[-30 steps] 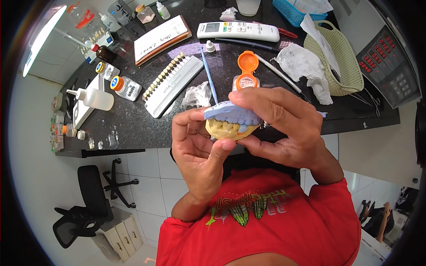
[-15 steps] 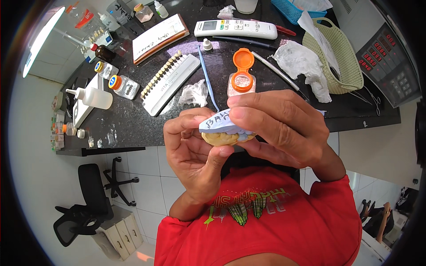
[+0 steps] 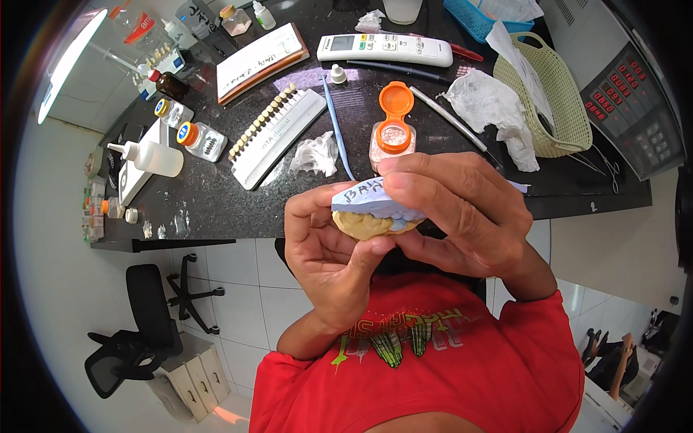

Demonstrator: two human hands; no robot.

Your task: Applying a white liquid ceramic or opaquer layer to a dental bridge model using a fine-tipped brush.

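Observation:
A plaster dental cast is held up in front of my chest, its pale blue half [image 3: 364, 206] resting tooth to tooth on a yellow half [image 3: 355, 226]. Handwriting marks the blue base. My left hand [image 3: 328, 249] pinches the cast from the left, thumb against the yellow underside and fingers behind the blue top. From the right, my right hand [image 3: 469, 209] wraps it, fingers over the top and thumb below, hiding that end. Just beyond the hands stands a jar of pinkish material [image 3: 393, 137] with its orange flip lid up.
On the black counter [image 3: 224, 209] lie a tooth shade guide [image 3: 278, 137], a blue-handled tool [image 3: 334, 123], crumpled tissue [image 3: 316, 155], a remote control [image 3: 382, 49] and a notebook [image 3: 260, 61]. A green basket [image 3: 577, 123] stands right; bottles [image 3: 155, 157] stand left.
Both hands have shifted slightly right with the cast, which is tipped a little, showing more of the teeth line. My grip stays much the same.

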